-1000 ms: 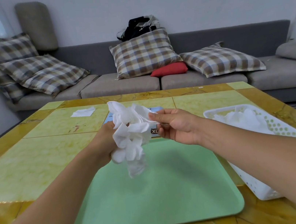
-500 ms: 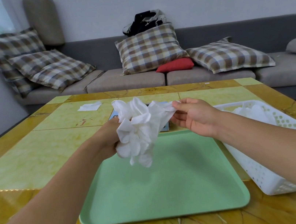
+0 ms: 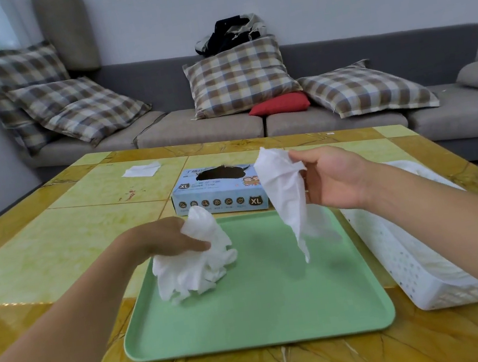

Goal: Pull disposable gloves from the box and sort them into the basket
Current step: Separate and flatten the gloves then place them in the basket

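Since the earlier frames, one glove (image 3: 284, 192) has been drawn away from the bunch of gloves (image 3: 194, 265). Right hand (image 3: 335, 179) pinches it, hanging clear above the tray (image 3: 281, 304). Left hand (image 3: 159, 239), fingers curled, grips the bunch, whose lower edge touches the tray's near-left area. Beyond both sets of fingers lies the box (image 3: 221, 196), opening upward, contents unseen. Right of the right fingers, the basket (image 3: 412, 272) holds white gloves. A white sheet (image 3: 141, 170) lies beyond the left fingers on the table (image 3: 55, 245).
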{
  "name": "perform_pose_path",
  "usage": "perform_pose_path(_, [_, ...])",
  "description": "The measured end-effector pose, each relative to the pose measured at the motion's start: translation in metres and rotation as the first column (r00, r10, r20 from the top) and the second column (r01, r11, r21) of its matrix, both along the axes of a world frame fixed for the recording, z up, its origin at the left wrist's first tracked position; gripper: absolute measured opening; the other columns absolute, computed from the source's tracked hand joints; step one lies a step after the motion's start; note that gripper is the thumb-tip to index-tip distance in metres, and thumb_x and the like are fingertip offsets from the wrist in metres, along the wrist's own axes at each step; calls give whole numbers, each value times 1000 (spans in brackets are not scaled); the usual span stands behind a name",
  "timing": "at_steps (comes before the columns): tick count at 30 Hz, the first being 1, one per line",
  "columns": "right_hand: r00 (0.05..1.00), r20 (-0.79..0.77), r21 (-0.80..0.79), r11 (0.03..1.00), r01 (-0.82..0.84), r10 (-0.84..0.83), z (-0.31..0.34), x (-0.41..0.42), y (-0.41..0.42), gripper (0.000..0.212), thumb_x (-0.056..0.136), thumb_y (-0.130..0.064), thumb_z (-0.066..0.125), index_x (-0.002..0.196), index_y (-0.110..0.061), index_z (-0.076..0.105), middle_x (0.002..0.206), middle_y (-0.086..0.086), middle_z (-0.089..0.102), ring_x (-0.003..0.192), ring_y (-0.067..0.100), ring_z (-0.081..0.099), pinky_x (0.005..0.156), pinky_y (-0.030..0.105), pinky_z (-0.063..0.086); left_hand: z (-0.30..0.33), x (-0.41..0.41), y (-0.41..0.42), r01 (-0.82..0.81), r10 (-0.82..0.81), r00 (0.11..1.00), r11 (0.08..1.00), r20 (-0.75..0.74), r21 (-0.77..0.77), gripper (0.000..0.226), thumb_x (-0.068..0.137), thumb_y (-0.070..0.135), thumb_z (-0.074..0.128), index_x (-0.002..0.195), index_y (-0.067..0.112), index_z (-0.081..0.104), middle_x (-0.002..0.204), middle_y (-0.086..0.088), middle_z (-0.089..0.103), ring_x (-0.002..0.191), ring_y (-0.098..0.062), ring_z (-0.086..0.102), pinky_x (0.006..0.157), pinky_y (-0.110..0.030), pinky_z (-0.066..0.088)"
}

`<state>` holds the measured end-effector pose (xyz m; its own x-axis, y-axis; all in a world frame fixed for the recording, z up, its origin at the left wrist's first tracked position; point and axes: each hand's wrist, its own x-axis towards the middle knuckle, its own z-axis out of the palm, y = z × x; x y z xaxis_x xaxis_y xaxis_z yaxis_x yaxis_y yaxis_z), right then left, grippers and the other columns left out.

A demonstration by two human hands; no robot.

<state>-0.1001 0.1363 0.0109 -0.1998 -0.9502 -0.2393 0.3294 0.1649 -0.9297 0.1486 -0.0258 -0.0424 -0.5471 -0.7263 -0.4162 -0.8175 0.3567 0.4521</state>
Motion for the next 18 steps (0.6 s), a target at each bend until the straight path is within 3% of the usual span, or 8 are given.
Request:
perform_pose_path(2, [999, 22, 16, 999, -44, 44, 1, 4, 1, 34, 106, -27, 44, 129, -8, 60, 95, 5, 67, 80, 19, 67, 70, 29, 58, 9, -2, 7, 0, -2, 1000, 997, -28, -72, 107, 66, 78, 73, 150, 22, 40, 147, 1, 52, 125, -22, 57, 105, -40, 48])
perform_pose_path(4, [994, 47, 28, 994, -103, 102, 2, 9, 3, 37, 105, -27, 45, 130, -6, 62, 101, 7, 70, 87, 21, 70, 75, 30, 60, 16, -6, 20, 9, -35, 975, 993, -219, -118, 123, 59, 85, 72, 157, 26, 26, 156, 10, 37, 136, -15, 43, 114, -40, 36])
perform_pose_path(7, [984, 26, 55, 983, -175, 174, 2, 16, 5, 44, 105, -30, 44, 136, -4, 60, 128, 16, 67, 110, 29, 67, 90, 37, 58, 27, -22, 53, 212, -165, 785, 977, -597, 9, 99, 65, 66, 84, 148, 33, 41, 144, 15, 51, 126, -5, 55, 103, -29, 45])
perform_pose_path(10, [979, 22, 39, 979, -201, 200, 1, 16, 5, 61, 102, -50, 41, 140, -4, 57, 138, 20, 60, 122, 32, 60, 103, 44, 50, 28, -44, 80, 267, -68, 599, 956, -798, 119, 47, 84, 23, 80, 127, 15, 64, 115, -5, 75, 107, -20, 72, 90, -32, 58])
perform_pose_path(12, [974, 17, 12, 974, -226, 226, 0, 15, 11, 67, 92, -54, 53, 135, -2, 61, 127, 18, 67, 116, 30, 64, 101, 42, 53, 28, -54, 91, 153, 93, 537, 967, -839, 205, 31, 88, 20, 75, 116, 9, 70, 105, -9, 77, 97, -25, 74, 75, -29, 60])
perform_pose_path(13, [973, -1, 21, 973, -231, 231, -1, 13, 15, 60, 87, -44, 61, 130, -1, 63, 121, 17, 70, 109, 28, 68, 94, 40, 58, 26, -57, 93, 114, 161, 520, 960, -839, 255, 28, 89, 22, 74, 113, 8, 71, 102, -10, 78, 94, -26, 75, 69, -28, 59])
perform_pose_path(15, [968, -81, 71, 970, -234, 239, -5, 11, 19, 50, 79, -21, 70, 123, 2, 65, 111, 14, 74, 95, 23, 73, 78, 33, 61, 24, -60, 97, 56, 244, 525, 946, -815, 319, 27, 87, 26, 76, 107, 9, 72, 97, -10, 78, 87, -28, 75, 63, -29, 57])
perform_pose_path(18, [961, -158, 132, 970, -206, 226, -13, 7, 20, 52, 76, -13, 72, 123, 6, 63, 108, 13, 74, 89, 21, 73, 75, 31, 62, 24, -59, 98, 13, 280, 556, 938, -782, 346, 37, 81, 36, 78, 101, 7, 70, 88, -9, 76, 69, -22, 71, 50, -26, 51])
